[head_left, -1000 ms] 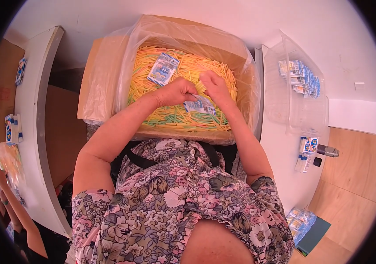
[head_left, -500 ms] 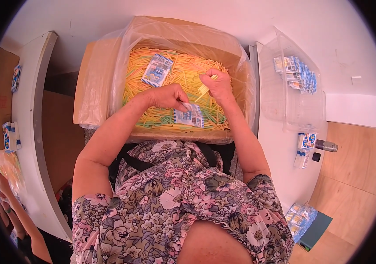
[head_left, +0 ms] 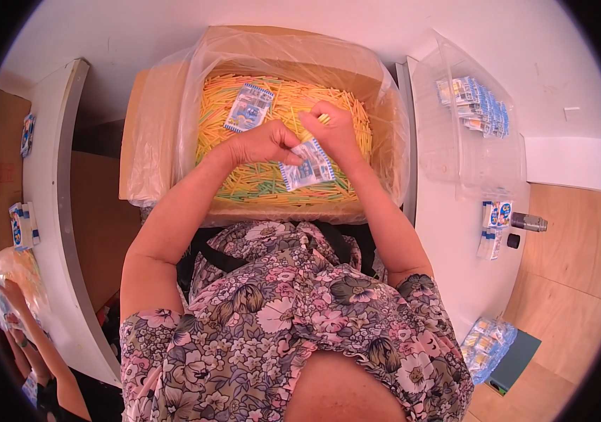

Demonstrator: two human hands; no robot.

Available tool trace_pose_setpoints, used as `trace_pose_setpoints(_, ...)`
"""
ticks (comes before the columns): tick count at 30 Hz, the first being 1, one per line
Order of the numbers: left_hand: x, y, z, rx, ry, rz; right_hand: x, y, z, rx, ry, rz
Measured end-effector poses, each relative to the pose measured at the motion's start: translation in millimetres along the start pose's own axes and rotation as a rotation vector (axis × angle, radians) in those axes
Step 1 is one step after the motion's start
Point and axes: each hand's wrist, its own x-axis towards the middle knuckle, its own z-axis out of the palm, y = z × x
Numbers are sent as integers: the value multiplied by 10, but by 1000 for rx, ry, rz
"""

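Floral cloth fills the near edge of the view, and just beyond it both forearms reach forward into a cardboard box (head_left: 174, 141) lined with a clear plastic bag (head_left: 385, 91) and filled with yellow, orange and green sticks (head_left: 279, 186). The left hand (head_left: 262, 144) pinches the upper left corner of a small blue-and-white printed packet (head_left: 306, 165), its fingers closed on the edge; the right hand (head_left: 336, 130) holds the packet's top right corner and also has a few yellow sticks between its fingers (head_left: 321, 116), so both hands are gripping. The packet hangs just above the stick pile, directly below the fingers. I judge the chief risk to be a slip: the packet is held only by its corners, so a loose pinch could drop it among the sticks, or the sticks could miss its mouth and scatter back into the pile. Just beyond the left fingers, a second flat packet (head_left: 248, 107), rectangular, blue and white, lies on the sticks. To the right of the fingers, on the white bench (head_left: 448, 246), a clear tray (head_left: 448, 148) holds a row of like packets (head_left: 480, 105), with a few more small packets (head_left: 494, 218) standing nearer. Far left, another person's hand (head_left: 15, 295) works at a separate bench.
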Motion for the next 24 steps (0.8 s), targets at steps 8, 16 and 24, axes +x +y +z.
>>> trace_pose_setpoints(8,-101,45,-286,-148,329,19,93,95,-365,-180,-19,28)
trace_pose_setpoints(16,-115,67,-368,-252,553,145,-32,-11,-254,-742,-690,-118)
trace_pose_setpoints(24,-106,-307,-547,74,748,90,-31,-91,-51,-533,-772,153)
